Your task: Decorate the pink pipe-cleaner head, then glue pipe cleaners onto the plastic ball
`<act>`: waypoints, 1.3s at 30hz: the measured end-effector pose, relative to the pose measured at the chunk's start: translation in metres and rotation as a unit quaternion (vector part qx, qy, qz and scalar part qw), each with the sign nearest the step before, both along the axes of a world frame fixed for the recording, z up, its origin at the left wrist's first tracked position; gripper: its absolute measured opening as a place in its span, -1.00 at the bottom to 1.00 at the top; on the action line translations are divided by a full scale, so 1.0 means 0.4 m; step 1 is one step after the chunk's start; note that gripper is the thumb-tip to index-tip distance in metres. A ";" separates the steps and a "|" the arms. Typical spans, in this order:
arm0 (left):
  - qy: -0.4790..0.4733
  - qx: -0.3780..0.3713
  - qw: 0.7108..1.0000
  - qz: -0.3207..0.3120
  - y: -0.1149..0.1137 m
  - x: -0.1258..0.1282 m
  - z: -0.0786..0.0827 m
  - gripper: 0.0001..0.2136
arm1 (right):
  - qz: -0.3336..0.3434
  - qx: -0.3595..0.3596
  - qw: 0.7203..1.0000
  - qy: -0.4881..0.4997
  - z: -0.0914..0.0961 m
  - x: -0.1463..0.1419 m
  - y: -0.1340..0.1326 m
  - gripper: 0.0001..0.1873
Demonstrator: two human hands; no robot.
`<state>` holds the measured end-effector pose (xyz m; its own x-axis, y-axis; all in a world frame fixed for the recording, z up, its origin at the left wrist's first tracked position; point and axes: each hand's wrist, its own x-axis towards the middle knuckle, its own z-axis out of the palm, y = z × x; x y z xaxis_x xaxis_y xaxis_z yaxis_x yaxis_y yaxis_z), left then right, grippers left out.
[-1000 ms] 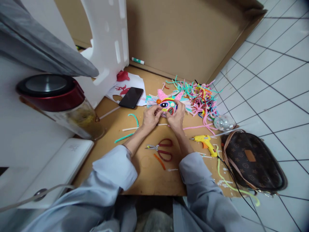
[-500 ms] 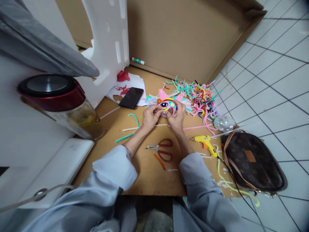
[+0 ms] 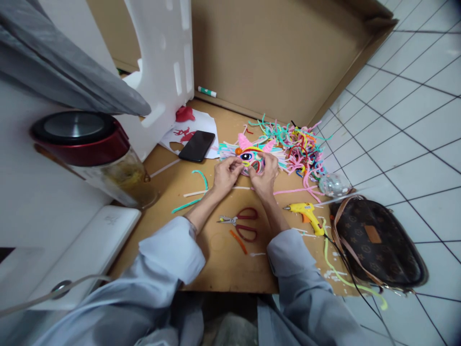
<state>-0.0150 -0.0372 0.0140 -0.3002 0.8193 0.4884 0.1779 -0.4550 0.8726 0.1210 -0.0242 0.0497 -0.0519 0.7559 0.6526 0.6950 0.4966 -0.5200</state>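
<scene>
A colourful pipe-cleaner face (image 3: 251,157) with pink ears and a blue eye lies on the brown board (image 3: 223,259). My left hand (image 3: 225,175) pinches its left edge with the fingers closed. My right hand (image 3: 265,176) grips its right side, fingers curled over it. A heap of loose pipe cleaners (image 3: 296,145) in pink, teal, yellow and red lies just right of the hands. Red-handled scissors (image 3: 240,222) rest between my forearms. A yellow glue gun (image 3: 305,213) lies right of my right wrist.
A black phone (image 3: 196,145) lies on white paper behind my left hand. A glass jar with a red lid (image 3: 90,154) stands at the left, white foam (image 3: 162,67) behind it. A brown handbag (image 3: 374,240) sits on the tiled floor at the right. Cardboard walls the back.
Both hands stay on the pipe-cleaner face; the fingers shift only slightly. The view has drifted a little.
</scene>
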 end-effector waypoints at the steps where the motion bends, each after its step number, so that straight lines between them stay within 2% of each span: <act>1: -0.002 0.002 1.000 0.000 0.000 0.000 0.000 -0.86 | -0.009 0.002 1.000 -0.001 0.001 -0.001 -0.002 -0.58; 4: -0.001 0.006 1.000 -0.001 0.000 0.001 0.001 -0.86 | -0.022 0.018 0.999 -0.015 0.008 -0.003 -0.012 -0.65; 9: 0.011 0.008 1.000 -0.001 0.001 0.001 -0.001 -0.86 | -0.002 0.034 0.996 -0.085 0.019 -0.008 -0.037 -0.85; 15: 0.018 0.018 1.000 -0.007 -0.003 0.001 0.001 -0.90 | 0.003 0.033 0.991 -0.129 0.011 -0.011 -0.037 -0.89; 24: 0.023 0.023 0.999 -0.004 -0.008 0.005 0.007 -0.93 | 0.000 0.025 0.993 -0.114 0.011 -0.013 -0.038 -0.90; 33: -0.102 -0.040 0.994 -0.020 -0.009 0.013 0.020 -0.93 | -0.029 0.060 0.985 -0.158 0.003 -0.012 -0.034 -0.84; 39: -0.170 -0.052 0.984 -0.033 -0.002 0.017 0.018 -0.89 | -0.042 0.091 0.976 -0.192 0.004 -0.017 -0.026 -0.81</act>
<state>-0.0082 -0.0379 0.0213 -0.3752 0.8833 0.2812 -0.1586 -0.3601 0.9193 0.1141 -0.0345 0.0512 -0.2617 0.6410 0.7215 0.8635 0.4895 -0.1217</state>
